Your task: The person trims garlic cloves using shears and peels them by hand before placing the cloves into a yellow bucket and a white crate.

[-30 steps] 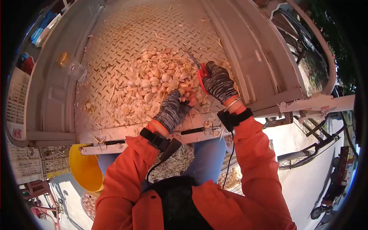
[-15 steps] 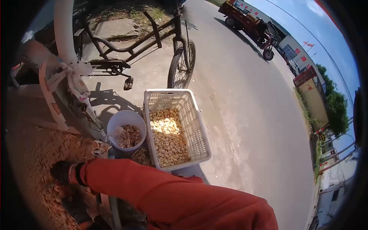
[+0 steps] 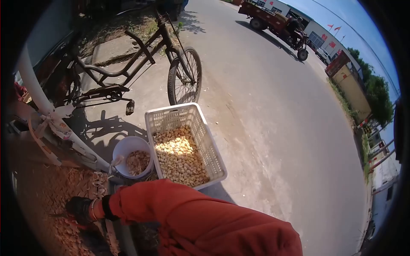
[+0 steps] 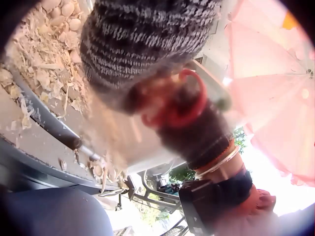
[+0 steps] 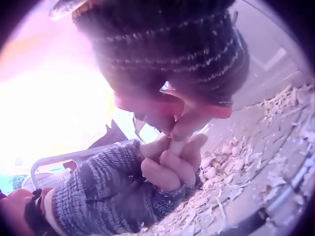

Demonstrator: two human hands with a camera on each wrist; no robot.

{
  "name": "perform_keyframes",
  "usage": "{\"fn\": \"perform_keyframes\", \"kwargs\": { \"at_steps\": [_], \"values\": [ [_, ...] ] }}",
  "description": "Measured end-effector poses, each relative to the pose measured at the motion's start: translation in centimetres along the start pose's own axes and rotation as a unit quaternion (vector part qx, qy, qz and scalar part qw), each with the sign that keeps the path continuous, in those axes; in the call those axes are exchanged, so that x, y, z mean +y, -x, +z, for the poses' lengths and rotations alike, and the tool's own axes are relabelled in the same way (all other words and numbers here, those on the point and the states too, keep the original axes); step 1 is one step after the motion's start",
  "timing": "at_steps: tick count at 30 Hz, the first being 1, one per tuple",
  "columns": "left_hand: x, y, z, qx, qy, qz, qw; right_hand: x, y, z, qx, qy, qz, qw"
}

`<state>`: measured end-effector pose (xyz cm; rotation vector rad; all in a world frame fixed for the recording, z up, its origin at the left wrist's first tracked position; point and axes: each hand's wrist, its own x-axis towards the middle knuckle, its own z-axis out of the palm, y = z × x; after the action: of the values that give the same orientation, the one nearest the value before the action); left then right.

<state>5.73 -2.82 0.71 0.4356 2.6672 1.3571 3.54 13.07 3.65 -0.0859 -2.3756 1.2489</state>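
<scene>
In the right wrist view my gloved right hand [image 5: 172,59] holds scissors with red handles [image 5: 147,104], its bare fingertips pointing down. My left hand [image 5: 108,182], in a grey knitted glove with bare fingertips, curls its fingers around a pale garlic clove [image 5: 177,146], mostly hidden. Fingertips of both hands meet there. The left wrist view has the red scissor loop [image 4: 201,93] beyond my left hand [image 4: 147,44], blurred. Garlic cloves and husks [image 4: 37,64] lie under the hands. In the head view my right hand [image 3: 81,210] is dark at the lower left.
Beside the cart stands a white bucket [image 3: 124,147] with garlic pieces. A white crate [image 3: 213,153] next to it contains many pale cloves. Behind them is a bicycle [image 3: 183,77]. A motor tricycle [image 3: 273,25] is on the road [image 3: 277,111].
The head view has swung from the cart bed to the right, toward the crate, bucket and road. Between the last two frames the tricycle shifts slightly. Both hands remain over the garlic heap.
</scene>
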Motion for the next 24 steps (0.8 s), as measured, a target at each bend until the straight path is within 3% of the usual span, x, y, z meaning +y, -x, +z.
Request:
{"fn": "perform_keyframes", "kwargs": {
  "at_steps": [2,3,6,8,10,13,16,18,20,24],
  "values": [
    [1.2,1.6,-0.1,0.006,0.021,-0.005,1.0,0.4,1.4,-0.7,0.001,0.008,-0.067,0.998],
    [1.9,2.3,-0.1,0.007,0.032,-0.006,0.999,0.2,1.8,-1.5,-0.055,-0.002,-0.034,0.998],
    [3.1,4.4,-0.6,0.021,0.064,-0.018,0.998,-1.0,4.5,-5.1,-0.094,-0.019,-0.031,0.995],
    [3.7,5.6,-1.0,0.027,0.082,-0.027,0.996,0.4,6.7,-6.5,-0.039,-0.042,-0.133,0.989],
    [4.6,6.1,-0.8,0.025,0.104,-0.03,0.994,1.0,8.2,-8.9,-0.125,0.041,-0.141,0.981],
    [5.3,6.8,-0.4,0.023,0.135,-0.043,0.99,0.1,10.2,-12.6,-0.18,0.082,-0.14,0.97],
    [6.2,7.3,-0.1,0.023,0.165,-0.057,0.984,2.2,11.5,-10.3,-0.121,0.053,-0.16,0.978],
    [6.7,7.5,0.0,0.023,0.185,-0.069,0.98,3.0,11.5,-9.2,-0.135,0.024,-0.13,0.982],
    [7.0,7.6,0.4,0.023,0.206,-0.084,0.975,1.6,11.8,-11.6,-0.225,0.063,-0.131,0.963],
    [7.3,7.4,1.2,0.027,0.25,-0.111,0.961,1.5,12.6,-11.2,-0.2,0.037,-0.112,0.973]
  ]
}}
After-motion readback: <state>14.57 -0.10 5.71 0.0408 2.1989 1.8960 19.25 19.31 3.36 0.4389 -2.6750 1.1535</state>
